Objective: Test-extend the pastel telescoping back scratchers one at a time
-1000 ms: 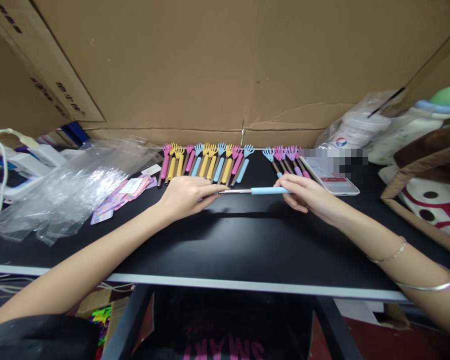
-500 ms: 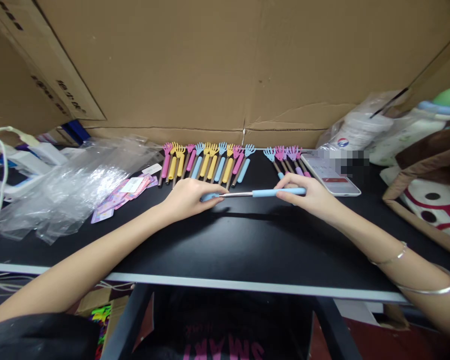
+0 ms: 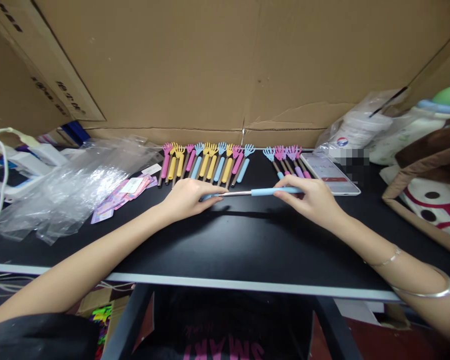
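A blue back scratcher (image 3: 264, 191) with a thin metal shaft lies crosswise between my hands, just above the black table (image 3: 228, 250). My left hand (image 3: 189, 197) is closed round its claw end. My right hand (image 3: 311, 197) pinches the blue foam handle. Behind my left hand a row of pink, yellow and blue scratchers (image 3: 206, 162) lies side by side. A smaller bunch of blue, pink and purple scratchers (image 3: 287, 159) sits behind my right hand.
Crumpled clear plastic bags (image 3: 71, 187) and pink printed cards (image 3: 122, 196) lie at the left. A phone (image 3: 328, 172) rests beside the smaller bunch. Cardboard sheets (image 3: 228, 65) wall the back. Bagged goods (image 3: 360, 127) and a brown cushion (image 3: 431, 185) crowd the right.
The scratcher's shaft has been drawn out a little as my right hand slid right along the handle, then eased back. The blue claw end now shows under my left fingers.
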Tool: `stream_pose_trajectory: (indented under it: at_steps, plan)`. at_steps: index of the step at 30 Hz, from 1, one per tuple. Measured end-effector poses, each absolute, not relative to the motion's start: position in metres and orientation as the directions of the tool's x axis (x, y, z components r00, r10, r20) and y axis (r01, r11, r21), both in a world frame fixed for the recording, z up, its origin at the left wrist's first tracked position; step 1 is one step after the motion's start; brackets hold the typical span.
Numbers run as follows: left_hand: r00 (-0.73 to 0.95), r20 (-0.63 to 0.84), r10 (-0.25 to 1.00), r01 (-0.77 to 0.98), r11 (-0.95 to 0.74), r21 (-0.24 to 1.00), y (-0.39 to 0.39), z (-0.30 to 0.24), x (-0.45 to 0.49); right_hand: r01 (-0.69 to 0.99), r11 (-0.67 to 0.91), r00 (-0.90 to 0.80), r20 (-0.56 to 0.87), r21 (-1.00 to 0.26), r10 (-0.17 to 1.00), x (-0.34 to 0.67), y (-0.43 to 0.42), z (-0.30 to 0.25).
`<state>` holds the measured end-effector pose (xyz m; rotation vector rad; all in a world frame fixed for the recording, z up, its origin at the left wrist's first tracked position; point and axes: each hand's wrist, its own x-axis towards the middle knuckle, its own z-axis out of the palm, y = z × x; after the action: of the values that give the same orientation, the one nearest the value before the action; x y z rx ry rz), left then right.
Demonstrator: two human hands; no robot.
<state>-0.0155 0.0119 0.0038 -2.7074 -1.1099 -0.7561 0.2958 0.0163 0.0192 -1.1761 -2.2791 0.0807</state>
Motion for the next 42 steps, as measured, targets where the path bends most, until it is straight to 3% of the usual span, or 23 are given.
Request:
stream_pose_trajectory:
  at_steps: [9, 18, 25, 28, 34, 37, 42]
  plan:
    - [0.631, 0.554, 0.542, 0.661, -0.750, -0.019, 0.014, 0.003, -0.018, 0.736, 0.646, -0.521, 0.438, -0.204, 0.732, 0.294, 0.013, 0.020]
    - [0.684, 0.642, 0.347, 0.615, -0.748, -0.250, 0.007, 0.008, -0.015, 0.681, 0.635, -0.559, 0.300, -0.366, 0.773, 0.293, 0.013, 0.023]
    - [0.719, 0.676, 0.164, 0.598, -0.641, -0.481, 0.003, 0.017, -0.013, 0.654, 0.617, -0.623, 0.151, -0.439, 0.768, 0.291, 0.013, 0.023]
    - [0.738, 0.632, 0.236, 0.604, -0.649, -0.463, 0.002, 0.019, -0.014, 0.629, 0.623, -0.652, 0.120, -0.465, 0.749, 0.290, 0.013, 0.023]
    - [0.680, 0.575, 0.455, 0.666, -0.710, -0.226, 0.002, 0.022, -0.014, 0.600, 0.656, -0.664, 0.172, -0.458, 0.728, 0.289, 0.014, 0.022]
    - [0.655, 0.587, 0.475, 0.680, -0.710, -0.184, 0.003, 0.020, -0.013, 0.623, 0.656, -0.646, 0.193, -0.426, 0.739, 0.291, 0.016, 0.020]
    - [0.658, 0.624, 0.422, 0.676, -0.696, -0.242, 0.006, 0.010, -0.013, 0.688, 0.648, -0.604, 0.237, -0.327, 0.761, 0.295, 0.019, 0.017]
